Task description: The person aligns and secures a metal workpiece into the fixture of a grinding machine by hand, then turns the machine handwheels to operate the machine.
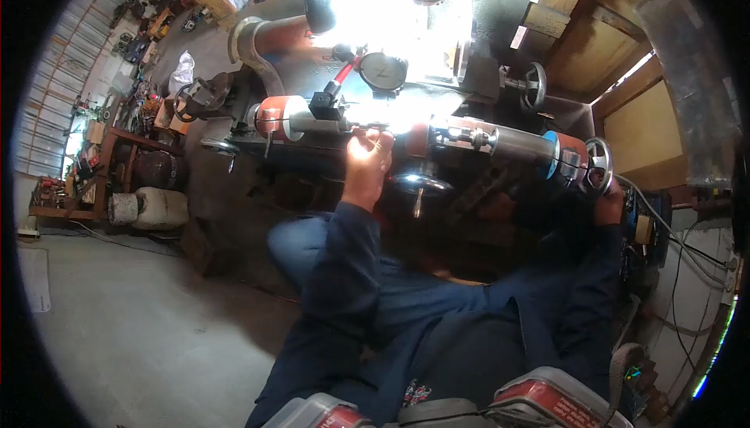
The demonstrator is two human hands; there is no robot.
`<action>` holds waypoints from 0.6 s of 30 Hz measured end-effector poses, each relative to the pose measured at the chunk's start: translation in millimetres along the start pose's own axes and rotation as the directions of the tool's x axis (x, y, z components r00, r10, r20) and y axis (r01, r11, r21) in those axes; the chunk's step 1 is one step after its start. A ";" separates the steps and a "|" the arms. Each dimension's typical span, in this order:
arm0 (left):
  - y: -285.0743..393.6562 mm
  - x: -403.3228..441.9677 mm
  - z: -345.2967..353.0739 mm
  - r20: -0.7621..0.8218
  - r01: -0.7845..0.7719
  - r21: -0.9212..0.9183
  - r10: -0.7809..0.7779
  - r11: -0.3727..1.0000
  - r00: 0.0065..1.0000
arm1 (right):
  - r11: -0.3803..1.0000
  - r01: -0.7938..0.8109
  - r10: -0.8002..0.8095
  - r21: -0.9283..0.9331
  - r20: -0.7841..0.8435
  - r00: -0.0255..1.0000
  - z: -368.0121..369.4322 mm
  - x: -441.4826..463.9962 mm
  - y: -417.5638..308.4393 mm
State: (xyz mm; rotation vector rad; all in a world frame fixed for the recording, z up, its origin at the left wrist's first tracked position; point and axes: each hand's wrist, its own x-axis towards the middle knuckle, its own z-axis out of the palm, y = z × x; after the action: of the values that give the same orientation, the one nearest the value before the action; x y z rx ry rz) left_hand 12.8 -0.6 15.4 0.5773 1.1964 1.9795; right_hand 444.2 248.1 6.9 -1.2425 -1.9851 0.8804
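Across the bench stands a machine with a long spindle line. My left hand [367,164] is raised to its middle, fingers curled against the bright area below a round dial gauge [383,71]; glare hides what they grip. A red arm [344,72] and a black block [326,106] sit beside the gauge. At the right end my right hand [608,204] is closed on the rim of a chrome handwheel [599,164]. Between the hands are a steel cylinder [525,150] and a lower handwheel [422,183] with a handle.
A strong lamp glare [391,6] washes out the machine's back. Another handwheel [536,86] stands at the back right. To the left are a gas cylinder [152,207] on its side and cluttered shelving [101,170]. Cables [676,244] run down the right wall.
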 end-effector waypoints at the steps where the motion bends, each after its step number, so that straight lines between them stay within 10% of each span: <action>1: -0.2 0.0 0.1 -0.005 0.000 0.007 0.000 1.000 1.000 | 1.000 -0.014 0.014 0.016 -0.015 1.000 1.4 0.5 6.0; 4: 0.5 -0.5 1.1 -0.012 0.005 0.011 -0.004 1.000 1.000 | 0.985 -0.034 0.028 -0.167 -0.040 0.999 -0.2 -1.8 -4.5; 10: -1.7 0.5 -2.1 -0.016 0.002 -0.034 -0.003 0.999 1.000 | 0.986 0.163 -0.161 0.029 -0.058 0.985 -0.7 -3.2 47.1; 18: 6.3 -2.6 5.8 -0.028 0.000 -0.057 -0.002 0.998 1.000 | 0.996 -0.009 0.019 -0.087 0.112 0.994 -30.6 -26.6 -16.6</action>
State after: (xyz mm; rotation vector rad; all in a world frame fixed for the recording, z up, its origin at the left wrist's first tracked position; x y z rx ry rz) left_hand 16.1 -1.2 23.7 0.5215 1.1523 2.0200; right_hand 469.6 224.4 33.7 -1.2818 -2.1259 0.8980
